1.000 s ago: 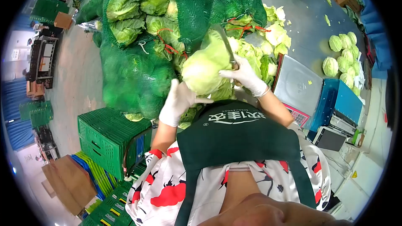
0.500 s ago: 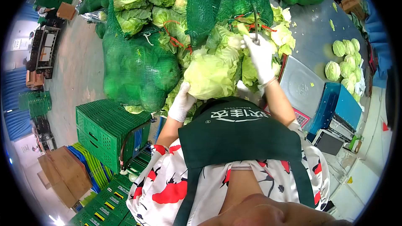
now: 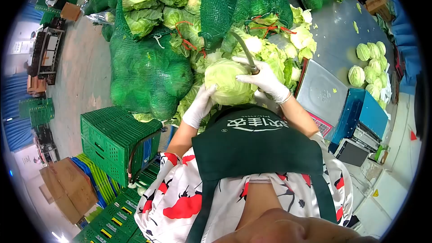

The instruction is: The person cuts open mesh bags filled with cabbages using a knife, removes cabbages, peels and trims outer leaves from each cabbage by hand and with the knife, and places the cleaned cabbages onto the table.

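A pale green cabbage (image 3: 229, 83) sits in front of my apron, its outer surface smoother and rounder than before. My left hand (image 3: 201, 105), in a white glove, grips its left side, thumb against the leaves. My right hand (image 3: 263, 81), also gloved, holds a knife with a curved blade (image 3: 243, 45) pointing up and away to the left. That hand's fingers reach to the cabbage's right edge and seem to touch it. Loose leaves (image 3: 272, 56) and cut stem ends lie in a heap beyond.
Green mesh sacks of cabbages (image 3: 150, 74) stand ahead and left. Stacked green crates (image 3: 105, 146) are at my left. To the right are a metal platform scale (image 3: 324, 85) and a blue box (image 3: 360, 119). Several trimmed cabbages (image 3: 371, 69) lie farther right.
My right hand has come down and inward with the knife, from the leaf heap to the cabbage. The large loose outer leaves are off the cabbage, which looks smaller. My left hand shifted slightly right.
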`<act>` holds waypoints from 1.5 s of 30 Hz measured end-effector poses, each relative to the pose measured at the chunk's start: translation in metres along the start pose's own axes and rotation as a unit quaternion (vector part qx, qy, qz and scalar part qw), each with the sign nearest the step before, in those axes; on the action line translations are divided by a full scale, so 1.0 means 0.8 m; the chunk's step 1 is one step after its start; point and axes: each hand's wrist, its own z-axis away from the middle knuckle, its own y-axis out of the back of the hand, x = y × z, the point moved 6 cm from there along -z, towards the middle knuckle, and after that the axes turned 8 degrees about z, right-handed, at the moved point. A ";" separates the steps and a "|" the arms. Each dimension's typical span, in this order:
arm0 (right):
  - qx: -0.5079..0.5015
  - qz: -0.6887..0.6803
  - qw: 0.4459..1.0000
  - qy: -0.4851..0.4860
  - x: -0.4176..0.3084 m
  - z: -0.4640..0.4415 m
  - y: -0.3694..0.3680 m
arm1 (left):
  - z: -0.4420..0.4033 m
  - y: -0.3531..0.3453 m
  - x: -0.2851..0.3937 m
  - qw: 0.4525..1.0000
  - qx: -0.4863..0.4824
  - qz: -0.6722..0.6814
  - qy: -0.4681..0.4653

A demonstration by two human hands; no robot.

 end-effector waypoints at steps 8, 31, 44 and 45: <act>0.090 0.141 0.984 -0.057 0.046 0.002 0.015 | -0.015 0.008 0.030 0.938 0.065 -0.290 -0.179; 0.231 0.467 0.853 -0.017 0.107 -0.038 0.008 | -0.084 0.010 -0.013 0.689 0.192 -0.662 -0.222; 0.127 0.181 0.963 -0.151 0.116 -0.019 0.059 | 0.006 0.003 0.032 0.948 -0.150 0.270 -0.071; 0.121 0.165 0.967 -0.151 0.107 -0.016 0.053 | 0.000 0.015 0.027 0.973 -0.077 0.177 -0.130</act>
